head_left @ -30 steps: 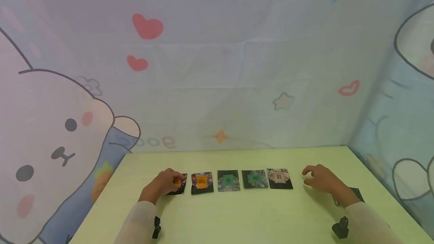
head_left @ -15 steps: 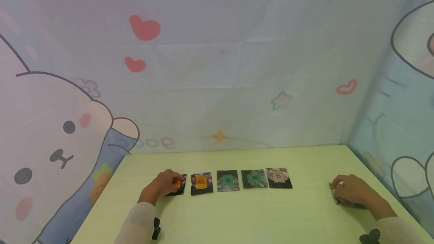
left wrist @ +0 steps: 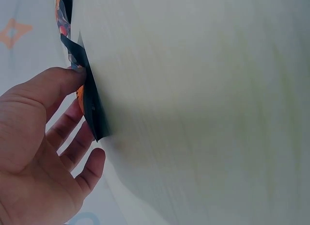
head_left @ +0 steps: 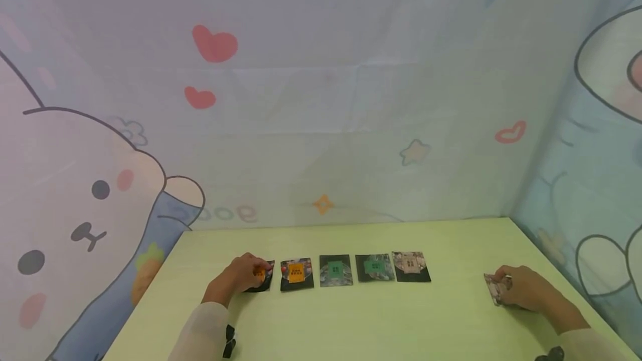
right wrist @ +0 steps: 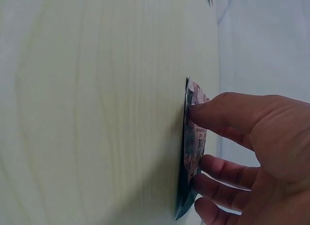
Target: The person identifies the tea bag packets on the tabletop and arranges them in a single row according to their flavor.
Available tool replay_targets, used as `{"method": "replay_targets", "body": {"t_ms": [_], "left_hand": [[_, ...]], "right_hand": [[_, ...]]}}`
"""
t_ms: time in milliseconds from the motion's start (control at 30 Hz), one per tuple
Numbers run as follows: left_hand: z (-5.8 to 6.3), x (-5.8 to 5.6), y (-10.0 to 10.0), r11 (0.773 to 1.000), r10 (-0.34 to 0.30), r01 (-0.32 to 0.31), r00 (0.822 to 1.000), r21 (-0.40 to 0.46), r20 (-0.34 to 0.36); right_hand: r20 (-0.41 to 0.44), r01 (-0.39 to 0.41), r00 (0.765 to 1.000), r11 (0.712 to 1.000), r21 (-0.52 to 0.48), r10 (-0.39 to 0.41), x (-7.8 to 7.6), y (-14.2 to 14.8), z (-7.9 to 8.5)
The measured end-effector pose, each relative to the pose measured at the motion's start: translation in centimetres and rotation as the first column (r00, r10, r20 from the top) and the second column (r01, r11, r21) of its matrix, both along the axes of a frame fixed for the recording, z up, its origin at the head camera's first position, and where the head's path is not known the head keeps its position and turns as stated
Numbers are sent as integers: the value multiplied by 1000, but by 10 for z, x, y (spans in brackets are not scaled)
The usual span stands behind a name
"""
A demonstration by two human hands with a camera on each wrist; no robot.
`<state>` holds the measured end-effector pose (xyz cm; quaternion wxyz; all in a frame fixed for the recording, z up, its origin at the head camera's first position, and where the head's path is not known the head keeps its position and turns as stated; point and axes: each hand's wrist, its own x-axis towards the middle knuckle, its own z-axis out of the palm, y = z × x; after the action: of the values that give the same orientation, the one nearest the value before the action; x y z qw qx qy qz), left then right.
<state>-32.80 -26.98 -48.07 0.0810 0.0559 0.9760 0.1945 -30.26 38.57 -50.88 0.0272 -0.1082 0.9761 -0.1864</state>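
Note:
My left hand (head_left: pixel 239 273) is at the left end of a row of small flat packets and grips a dark packet (head_left: pixel 267 278) with an orange label. In the left wrist view, the thumb lies on that packet's edge, the fingers reach round its other side, and a corner curls up. Far to the right, my right hand (head_left: pixel 525 289) holds a packet with a pinkish, patterned face (head_left: pixel 494 291) by its edges. The right wrist view has its thumb on one side and fingertips on the other; much of the packet is hidden by the hand in the head view.
Between the hands lie an orange-label packet (head_left: pixel 297 274), a green-label packet (head_left: pixel 335 270), another green-label packet (head_left: pixel 374 267) and a beige-label packet (head_left: pixel 411 266). They rest on a pale yellow-green table (head_left: pixel 371 322). A printed cloth backdrop (head_left: pixel 301 144) rises behind it.
My right hand has moved right and down from beside the row onto the packet at the far right, and now holds it. The left hand stays on its packet.

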Motion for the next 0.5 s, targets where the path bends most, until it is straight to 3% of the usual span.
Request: {"method": "replay_targets", "body": {"t_ms": [267, 500], "left_hand": [[5, 2, 1, 1000, -1, 1, 1000, 2, -4], [3, 2, 2, 1000, -8, 8, 1000, -1, 5]], "right_hand": [[-20, -4, 1000, 1000, -14, 4, -4, -4, -1], [-25, -19, 1000, 1000, 16, 20, -8, -13, 4]]}}
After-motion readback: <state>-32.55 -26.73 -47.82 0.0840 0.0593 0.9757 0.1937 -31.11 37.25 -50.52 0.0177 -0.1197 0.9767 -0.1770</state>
